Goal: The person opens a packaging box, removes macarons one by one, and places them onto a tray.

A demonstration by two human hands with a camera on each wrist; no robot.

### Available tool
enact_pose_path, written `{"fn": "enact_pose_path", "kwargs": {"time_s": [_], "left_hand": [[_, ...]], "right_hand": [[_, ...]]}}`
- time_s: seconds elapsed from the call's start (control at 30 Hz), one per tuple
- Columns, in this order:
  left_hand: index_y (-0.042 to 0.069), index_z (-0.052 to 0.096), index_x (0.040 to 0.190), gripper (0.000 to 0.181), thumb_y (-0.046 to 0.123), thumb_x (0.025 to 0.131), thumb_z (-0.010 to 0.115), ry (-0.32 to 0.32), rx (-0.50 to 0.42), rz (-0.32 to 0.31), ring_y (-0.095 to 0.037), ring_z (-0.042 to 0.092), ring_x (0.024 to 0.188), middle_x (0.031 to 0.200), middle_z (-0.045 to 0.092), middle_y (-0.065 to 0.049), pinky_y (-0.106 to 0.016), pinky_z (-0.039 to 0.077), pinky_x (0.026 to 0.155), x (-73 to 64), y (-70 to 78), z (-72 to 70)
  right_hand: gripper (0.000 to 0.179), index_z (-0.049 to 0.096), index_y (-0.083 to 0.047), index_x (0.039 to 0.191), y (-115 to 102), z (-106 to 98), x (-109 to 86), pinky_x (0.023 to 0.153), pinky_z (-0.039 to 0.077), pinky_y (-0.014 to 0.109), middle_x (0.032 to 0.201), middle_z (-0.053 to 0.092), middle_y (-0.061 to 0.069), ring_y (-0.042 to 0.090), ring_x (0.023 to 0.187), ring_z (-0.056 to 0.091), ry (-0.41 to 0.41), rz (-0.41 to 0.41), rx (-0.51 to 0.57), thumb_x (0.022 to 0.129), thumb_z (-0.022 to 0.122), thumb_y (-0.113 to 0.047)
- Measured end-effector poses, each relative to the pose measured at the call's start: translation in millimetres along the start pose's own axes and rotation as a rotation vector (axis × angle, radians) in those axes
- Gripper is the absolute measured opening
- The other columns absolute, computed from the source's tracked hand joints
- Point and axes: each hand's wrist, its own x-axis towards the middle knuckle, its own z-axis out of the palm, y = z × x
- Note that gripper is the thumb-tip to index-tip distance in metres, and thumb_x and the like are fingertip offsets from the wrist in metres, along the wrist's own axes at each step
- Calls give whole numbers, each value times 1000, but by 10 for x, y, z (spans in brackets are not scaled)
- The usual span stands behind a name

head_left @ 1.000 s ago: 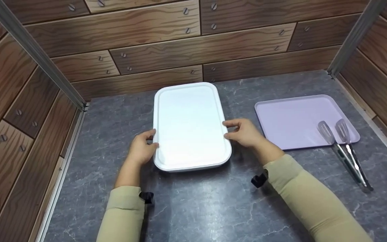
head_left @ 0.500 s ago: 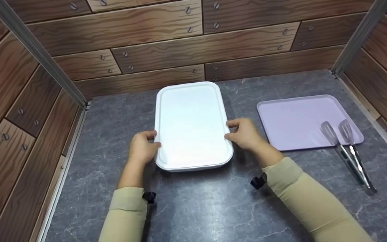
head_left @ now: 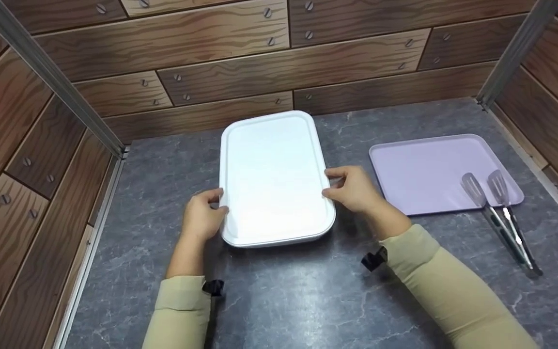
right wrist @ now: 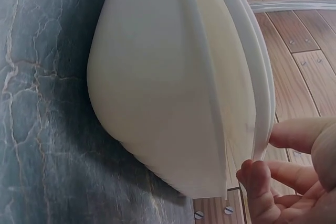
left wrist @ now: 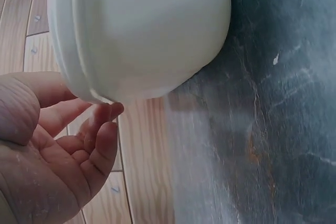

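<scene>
A white rectangular lid point(head_left: 274, 174) sits over a white container point(right wrist: 152, 87), whose body the lid mostly hides in the head view. My left hand point(head_left: 201, 216) pinches the lid's left edge between thumb and fingers. On the opposite side my right hand point(head_left: 355, 189) pinches the right edge. The right wrist view shows a gap between the lid's rim point(right wrist: 260, 77) and the container on that side, so the lid is tilted up there. At the left hand, the lid rim point(left wrist: 65, 51) lies close against the container body point(left wrist: 152, 35).
To the right, a lilac tray point(head_left: 429, 179) lies on the dark marbled table point(head_left: 279, 300). Tongs point(head_left: 504, 218) with slotted ends rest partly on its near right corner, handles on the table. Wood-patterned walls point(head_left: 225, 48) close in the back and sides.
The lid's right side and far edge have risen slightly, with my right hand moving up a little along with it. My left hand keeps its hold. The tray and tongs stay put.
</scene>
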Motion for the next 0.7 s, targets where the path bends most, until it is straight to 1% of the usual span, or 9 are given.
{"fn": "enact_pose_path", "kwargs": {"time_s": [0.1, 0.23, 0.33, 0.47, 0.57, 0.63, 0.7], "left_hand": [[2, 63, 146, 52, 3, 94, 70, -5, -69, 8, -30, 66, 104, 132, 66, -21, -38, 60, 84, -11, -5, -49], [2, 60, 149, 55, 3, 95, 68, -17, -161, 39, -28, 63, 100, 131, 64, -21, -34, 58, 81, -32, -15, -129], [0, 56, 151, 58, 2, 95, 68, -25, -229, 51, -27, 61, 98, 130, 63, -22, -29, 56, 78, -64, -11, -192], [-1, 51, 154, 61, 0, 95, 68, -35, -316, 64, -25, 60, 95, 129, 61, -23, -26, 57, 75, -113, 13, -286], [-1, 49, 156, 62, -1, 96, 66, -39, -342, 79, -25, 61, 95, 130, 60, -24, -25, 58, 76, -132, 16, -372], [-1, 49, 156, 62, -2, 97, 66, -37, -349, 91, -26, 62, 97, 130, 60, -25, -25, 58, 77, -144, 7, -436], [-1, 47, 157, 62, -2, 98, 65, -50, -363, 97, -26, 63, 99, 131, 59, -25, -24, 58, 78, -155, -14, -500]], "right_hand": [[52, 61, 18, 134, -8, -2, -6, 64, 52, 17, 121, 70, 33, 36, 90, 70, 1, 1, 5, 85, 75, 6], [52, 62, 17, 135, -3, 6, -15, 66, 52, 17, 125, 69, 33, 34, 91, 69, 7, -6, 26, 86, 75, 5], [53, 61, 17, 136, -16, 8, -24, 67, 53, 18, 127, 68, 33, 26, 88, 68, 0, -17, 56, 86, 75, 5], [55, 59, 17, 138, -64, 2, -49, 66, 52, 18, 127, 67, 33, 15, 82, 63, -13, -44, 105, 87, 74, 6], [56, 57, 17, 140, -111, 0, -64, 66, 52, 18, 127, 66, 34, 12, 82, 62, -31, -79, 170, 87, 72, 8], [57, 55, 18, 142, -143, 6, -63, 67, 53, 18, 128, 64, 34, 12, 83, 62, -49, -105, 220, 88, 72, 10], [58, 54, 18, 143, -188, 14, -59, 68, 53, 19, 130, 62, 33, 13, 85, 62, -72, -125, 260, 88, 72, 11]]}}
